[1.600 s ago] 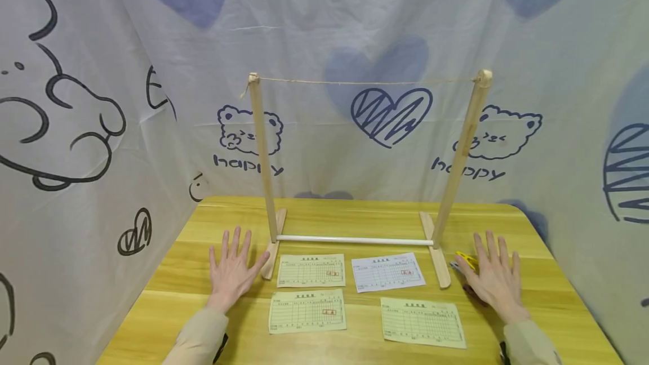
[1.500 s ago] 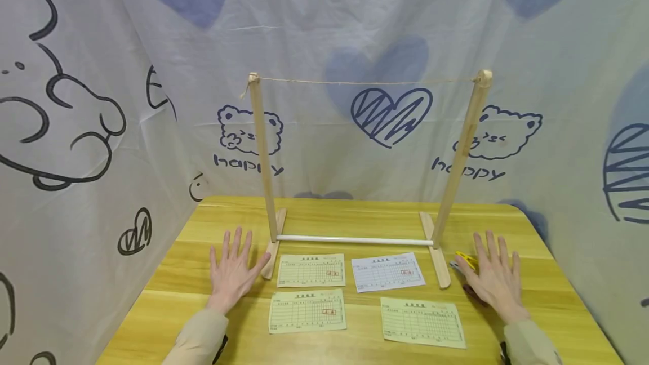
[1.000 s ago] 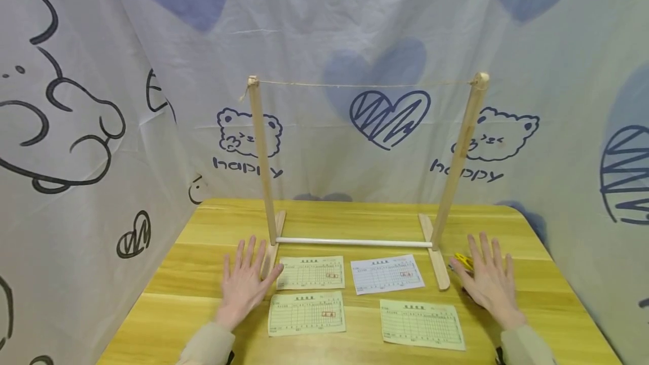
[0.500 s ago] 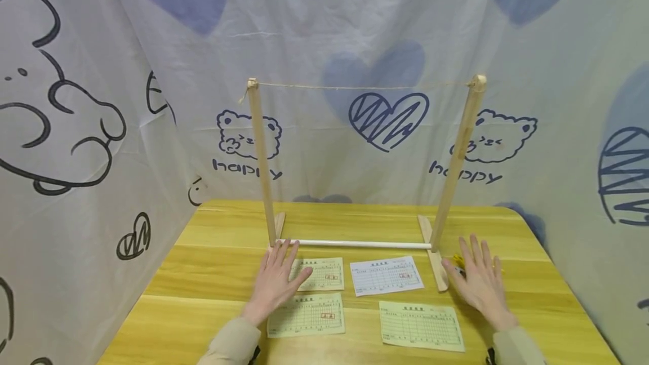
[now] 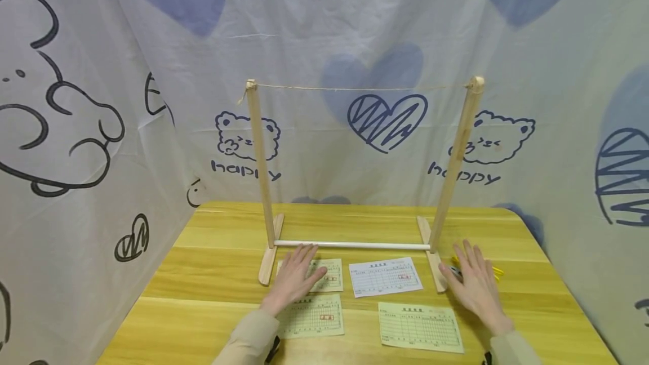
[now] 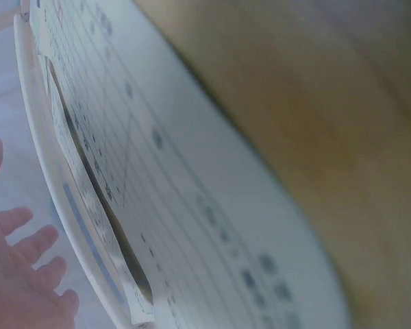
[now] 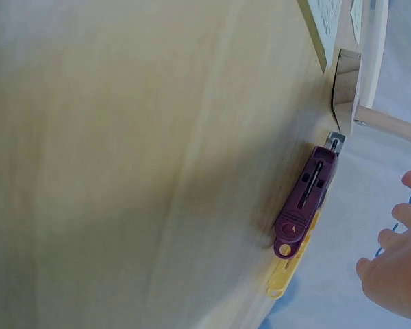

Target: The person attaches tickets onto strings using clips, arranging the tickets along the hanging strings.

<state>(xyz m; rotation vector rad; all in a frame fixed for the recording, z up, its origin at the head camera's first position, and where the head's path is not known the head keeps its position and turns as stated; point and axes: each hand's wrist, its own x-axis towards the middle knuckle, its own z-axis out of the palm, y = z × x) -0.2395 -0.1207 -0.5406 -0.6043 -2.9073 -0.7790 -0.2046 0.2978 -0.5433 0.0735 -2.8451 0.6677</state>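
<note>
My left hand (image 5: 294, 280), fingers spread and holding nothing, is over the back left yellow-green printed slip (image 5: 333, 272), hiding much of it. It also overlaps a corner of the front left slip (image 5: 319, 320). A white slip (image 5: 385, 276) lies to its right, and another yellow-green slip (image 5: 421, 328) lies nearer the front. At the right, my right hand (image 5: 475, 286) has straight fingers and nothing in it. Partly hidden beneath it are clothespins; the right wrist view shows a purple clothespin (image 7: 305, 199) beside a yellow clothespin (image 7: 284, 274), apart from the fingers.
Behind the slips stands a wooden rack with a left post (image 5: 261, 168) and a right post (image 5: 458, 156). A thin string (image 5: 355, 89) runs between their tops, and a white rod (image 5: 350, 245) joins them low down. A printed cloth (image 5: 314, 179) hangs around the wooden table (image 5: 203, 297).
My left hand has moved right, from beside the rack's left foot to over the left slips. My right hand has shifted slightly left, covering more of the clothespins. The view has tilted slightly up.
</note>
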